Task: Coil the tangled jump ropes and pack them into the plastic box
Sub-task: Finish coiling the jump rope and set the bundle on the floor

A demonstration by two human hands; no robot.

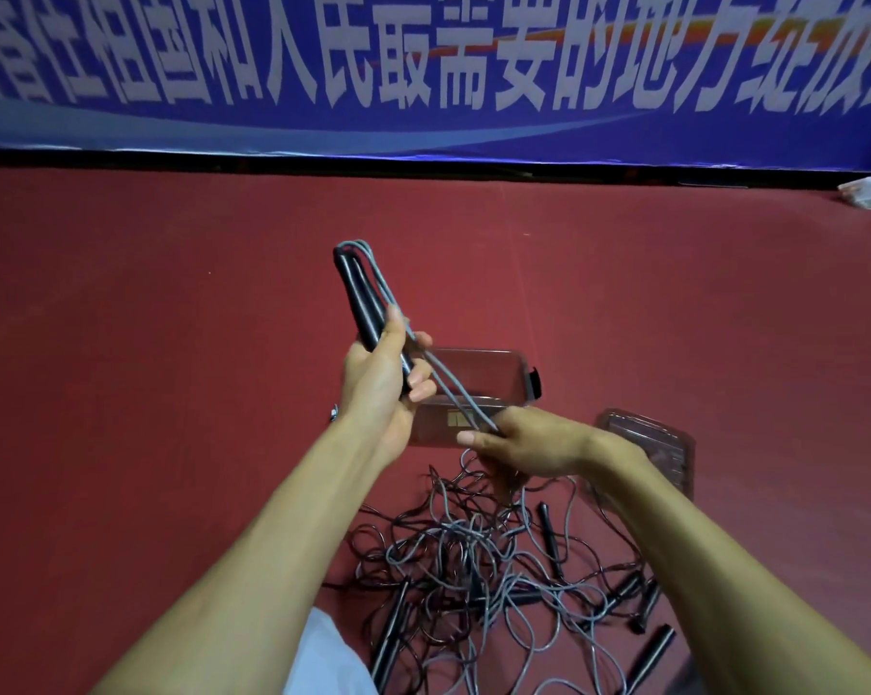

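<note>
A: What is the left hand (378, 393) holding?

B: Its fingers are curled round a pair of black handles (355, 298). They lie side by side and point up and away from the person. The grey cord (436, 381) loops over their far ends and comes back down alongside them.

A: And the right hand (523, 443)?

B: It pinches the near end of those same cord strands between thumb and fingers, just below and to the right of the left hand. The strands run straight between the two hands.

A: Where is the plastic box (498, 354)?

B: It sits on the red floor (172, 343) right behind the hands, with its top open and a black latch (536, 383) on its right end. Its clear lid (649, 438) lies apart from it, off to the right beside the right wrist.

A: And the other ropes?

B: A tangled heap (473, 559) of grey and dark cords lies on the floor under the hands, between the forearms. Several loose black handles are mixed into it.

A: Anything farther out?

B: A pale cloth (323, 659) shows at the bottom edge. A blue banner (423, 127) with white characters runs along the wall. A crumpled white scrap (869, 190) lies at the far right.
</note>
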